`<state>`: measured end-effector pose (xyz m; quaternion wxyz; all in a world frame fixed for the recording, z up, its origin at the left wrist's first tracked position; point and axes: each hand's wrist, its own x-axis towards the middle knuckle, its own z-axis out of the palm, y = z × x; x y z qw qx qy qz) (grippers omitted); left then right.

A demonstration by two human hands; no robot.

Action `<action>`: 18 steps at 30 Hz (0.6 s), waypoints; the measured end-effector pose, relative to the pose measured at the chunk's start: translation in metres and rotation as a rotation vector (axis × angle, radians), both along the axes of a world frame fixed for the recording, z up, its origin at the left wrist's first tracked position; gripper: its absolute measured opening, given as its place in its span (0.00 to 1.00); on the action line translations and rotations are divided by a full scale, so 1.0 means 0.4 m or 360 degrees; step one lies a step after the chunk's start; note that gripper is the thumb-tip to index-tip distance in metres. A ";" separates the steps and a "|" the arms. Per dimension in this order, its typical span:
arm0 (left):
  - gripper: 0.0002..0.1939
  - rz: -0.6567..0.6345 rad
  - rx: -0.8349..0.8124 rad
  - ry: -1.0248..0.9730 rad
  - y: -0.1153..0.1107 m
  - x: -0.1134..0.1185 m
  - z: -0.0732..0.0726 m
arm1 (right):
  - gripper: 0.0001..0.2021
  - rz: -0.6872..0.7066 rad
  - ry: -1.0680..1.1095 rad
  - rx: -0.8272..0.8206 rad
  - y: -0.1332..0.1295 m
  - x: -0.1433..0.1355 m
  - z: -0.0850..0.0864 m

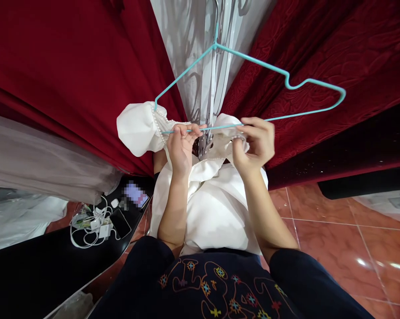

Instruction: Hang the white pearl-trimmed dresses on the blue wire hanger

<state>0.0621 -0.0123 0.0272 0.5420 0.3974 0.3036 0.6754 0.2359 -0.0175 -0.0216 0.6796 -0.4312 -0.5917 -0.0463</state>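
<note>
A turquoise hanger (pixel 253 60) hangs from above in the middle, its left end inside the beaded neckline of a white garment (pixel 216 212). My left hand (pixel 183 148) has its fingers curled at the hanger's lower bar, by the neckline. On the other side my right hand (pixel 256 146) pinches a beaded edge of the garment, its fingers touching the lower bar. The hanger's right end sticks out bare beyond my right hand. A puffy white sleeve (pixel 135 128) spreads at the left, and the body of the garment drapes over my front.
Red fabric (pixel 87 79) hangs at the left and more red fabric (pixel 336 48) at the right, with grey-white cloth between. On a black bench (pixel 27 270) at the lower left lie phones and white cables (pixel 93 226). Red floor tiles (pixel 336 248) show at the right.
</note>
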 end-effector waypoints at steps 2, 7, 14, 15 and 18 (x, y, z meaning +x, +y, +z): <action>0.24 0.0068 -0.0001 0.0078 0.007 -0.016 0.004 | 0.08 -0.0175 0.0230 0.0168 0.000 0.031 -0.014; 0.27 0.0172 -0.0034 0.0179 0.023 -0.048 0.014 | 0.09 -0.0292 0.0519 0.0350 0.042 0.185 0.010; 0.26 0.0151 -0.0044 0.0184 0.015 -0.041 0.016 | 0.20 -0.0165 0.0513 0.0243 0.092 0.323 0.076; 0.26 0.0157 -0.0043 0.0194 0.016 -0.043 0.016 | 0.20 -0.0164 0.0520 0.0212 0.090 0.328 0.083; 0.26 0.0180 -0.0035 0.0226 0.023 -0.055 0.017 | 0.20 -0.0118 0.0521 0.0143 0.078 0.325 0.117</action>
